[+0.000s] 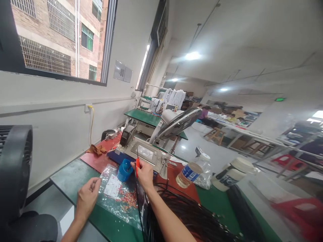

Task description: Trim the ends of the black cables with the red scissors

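Note:
My right hand [145, 174] is closed around a slim red piece [137, 167] with a thin dark tip pointing up; its exact kind is unclear. A black cable hangs below that hand. My left hand [87, 196] has its fingers pinched together beside a clear plastic sheet [106, 201]; whatever they hold is hidden or too small to name. Between the hands stands a blue plastic cup [124, 170]. White paper [112, 186] and a scatter of small red and pale bits [128, 199] lie on the sheet. Under my right forearm spreads a bundle of black cables [181, 215].
Behind the cup sits a beige bench machine [145, 153]. A labelled bottle [188, 174] and a white jug [233, 173] stand to the right. Fans are at the left [16, 168] and beyond the machine [180, 122]. Other people work at far tables.

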### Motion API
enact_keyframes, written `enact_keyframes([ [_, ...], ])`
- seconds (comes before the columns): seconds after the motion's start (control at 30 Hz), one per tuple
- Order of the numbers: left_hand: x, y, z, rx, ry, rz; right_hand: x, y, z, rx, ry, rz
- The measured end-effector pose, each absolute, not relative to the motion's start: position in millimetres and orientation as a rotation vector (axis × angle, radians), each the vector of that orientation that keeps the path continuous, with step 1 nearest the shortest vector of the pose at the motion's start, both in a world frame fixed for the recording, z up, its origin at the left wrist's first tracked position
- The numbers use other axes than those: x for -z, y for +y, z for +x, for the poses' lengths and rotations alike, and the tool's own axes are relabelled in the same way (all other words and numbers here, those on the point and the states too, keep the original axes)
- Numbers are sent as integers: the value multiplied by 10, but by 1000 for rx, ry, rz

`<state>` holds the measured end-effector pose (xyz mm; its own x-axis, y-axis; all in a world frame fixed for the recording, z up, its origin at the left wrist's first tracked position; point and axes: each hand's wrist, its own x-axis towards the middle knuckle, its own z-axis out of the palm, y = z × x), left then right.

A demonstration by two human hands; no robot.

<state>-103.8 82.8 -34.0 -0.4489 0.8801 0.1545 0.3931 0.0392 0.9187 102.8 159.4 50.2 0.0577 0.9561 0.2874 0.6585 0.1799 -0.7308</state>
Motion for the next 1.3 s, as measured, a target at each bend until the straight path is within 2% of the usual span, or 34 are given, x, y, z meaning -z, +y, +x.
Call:
enact_keyframes([
  [0.2,333,824,-1030,-1388,1900,1310,-486,1642,1007,-280,-1782,-1735],
  [0.4,324,839,-1026,-1386,1936,1313,-470,1681,1032,-238,-1801,-1747],
  [0.53,323,853,-1027,-1357,1934,1303,-675,1638,1102,-246,-1806,-1607],
  [0.7,356,856,-1045,-1325,1977,1289,-1098,1710,1355,-20,-1833,-1469],
  [0.93,377,865,-1070,-1282,1988,1309,-1247,2118,1698,147,-1781,-1889],
  [1.3,361,933,-1120,-1137,2008,1224,-1245,2289,1658,108,-1795,-2000],
])
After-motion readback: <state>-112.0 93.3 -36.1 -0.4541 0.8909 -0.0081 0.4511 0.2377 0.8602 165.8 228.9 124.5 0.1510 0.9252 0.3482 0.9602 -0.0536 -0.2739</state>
